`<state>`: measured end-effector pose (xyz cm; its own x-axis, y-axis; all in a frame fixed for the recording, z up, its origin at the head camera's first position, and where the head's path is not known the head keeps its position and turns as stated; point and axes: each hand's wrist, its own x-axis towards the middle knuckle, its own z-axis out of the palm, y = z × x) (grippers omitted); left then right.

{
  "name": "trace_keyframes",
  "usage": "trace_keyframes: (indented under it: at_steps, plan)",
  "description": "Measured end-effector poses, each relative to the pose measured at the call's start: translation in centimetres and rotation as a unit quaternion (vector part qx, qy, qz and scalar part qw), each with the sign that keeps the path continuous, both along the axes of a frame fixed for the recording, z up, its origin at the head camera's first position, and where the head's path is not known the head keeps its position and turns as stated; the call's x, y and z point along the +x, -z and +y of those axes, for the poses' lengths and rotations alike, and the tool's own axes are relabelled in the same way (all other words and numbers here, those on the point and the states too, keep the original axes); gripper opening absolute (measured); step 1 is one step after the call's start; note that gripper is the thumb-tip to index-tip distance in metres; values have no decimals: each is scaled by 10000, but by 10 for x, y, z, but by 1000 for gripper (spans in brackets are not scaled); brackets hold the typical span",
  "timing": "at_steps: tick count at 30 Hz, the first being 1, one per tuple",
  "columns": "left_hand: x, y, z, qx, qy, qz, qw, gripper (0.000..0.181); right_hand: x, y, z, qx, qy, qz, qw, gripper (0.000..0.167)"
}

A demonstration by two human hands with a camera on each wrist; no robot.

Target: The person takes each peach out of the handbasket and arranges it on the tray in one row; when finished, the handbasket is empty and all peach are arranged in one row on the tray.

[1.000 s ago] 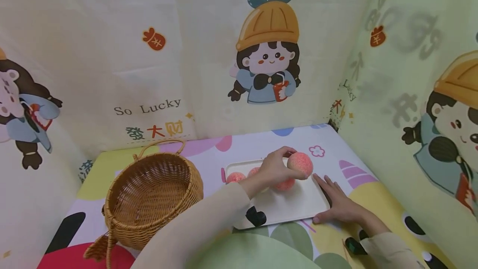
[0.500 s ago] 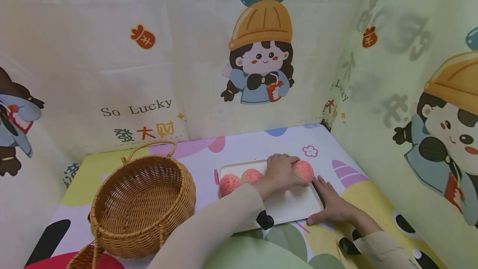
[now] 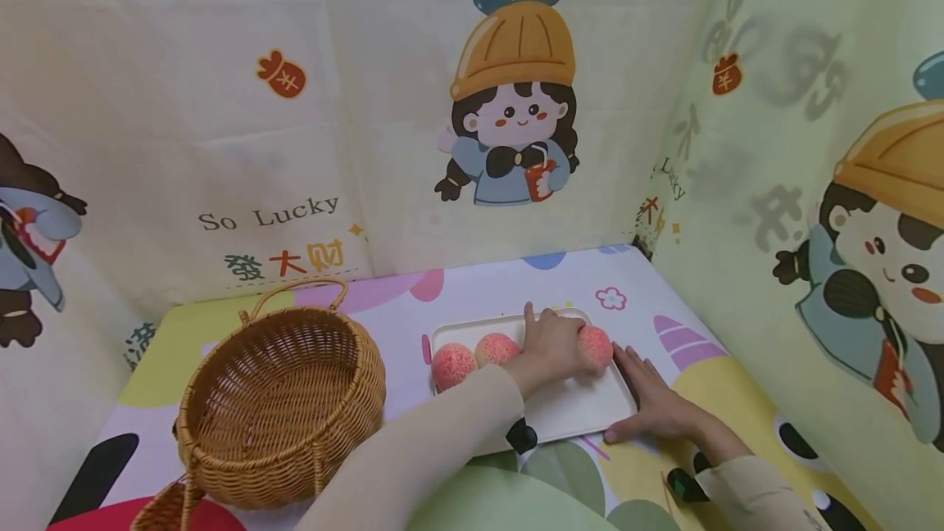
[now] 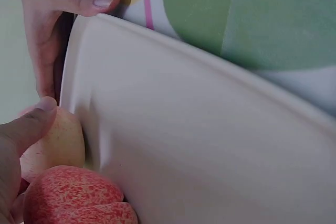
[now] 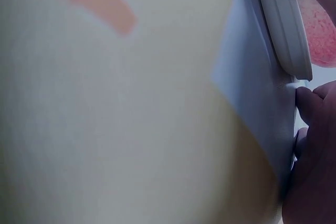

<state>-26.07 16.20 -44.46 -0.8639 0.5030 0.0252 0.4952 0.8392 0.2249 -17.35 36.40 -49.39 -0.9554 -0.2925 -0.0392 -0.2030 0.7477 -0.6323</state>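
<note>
At the right end of a white tray (image 3: 583,410), my left hand (image 3: 553,346) holds a pink peach (image 3: 596,348), its index finger lifted. The left wrist view has the thumb on this pale-sided peach (image 4: 62,148), beside a redder peach (image 4: 73,195). Two more peaches, one at the tray's left end (image 3: 453,365) and one beside it (image 3: 497,348), are partly covered by the left arm. My right hand (image 3: 659,406) lies along the tray's right edge with fingers extended, thumb near the front corner. The right wrist view catches the tray rim (image 5: 283,24) above that hand.
A brown wicker basket (image 3: 283,400) with a raised handle stands left of the tray, nothing in it. Behind the patterned tablecloth (image 3: 487,289) hangs a printed curtain (image 3: 398,105), with another on the right. A pale green rounded surface (image 3: 501,502) is at the near edge.
My left hand has lowered the peach from above the tray to its right end, then shifted slightly left as the index finger lifted. The right hand stays at the tray edge.
</note>
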Motion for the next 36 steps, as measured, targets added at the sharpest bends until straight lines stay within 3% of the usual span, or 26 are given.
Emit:
trace_keyframes:
  at_steps: [7,10,14,19,24,28,32,36]
  plan:
    - [0,5,1,-616,64,349,9975,74,-5,0,0,-22,-45,38,10000,138]
    - [3,7,-5,-643,26,342,9973,84,-6,2,-3,-15,-83,-24,10000,138]
    - [4,-11,-31,-518,45,480,9975,100,-9,2,-8,36,-85,-76,9999,138]
    - [-6,-58,-95,-342,-35,779,9964,106,-13,1,-10,4,-127,-67,9999,139]
    - [-17,-102,-175,-43,-560,1000,9934,111,-15,0,-6,34,-167,-70,9998,140]
    - [-16,-131,-239,272,-974,1201,9876,111,-16,-1,-2,63,-158,-119,9998,140]
    - [-5,-151,-300,731,-1264,1611,9761,104,-18,-4,1,60,-179,-160,9997,139]
    - [9,-159,-345,1021,-1443,1855,9666,104,-19,-8,6,155,-138,-201,9996,138]
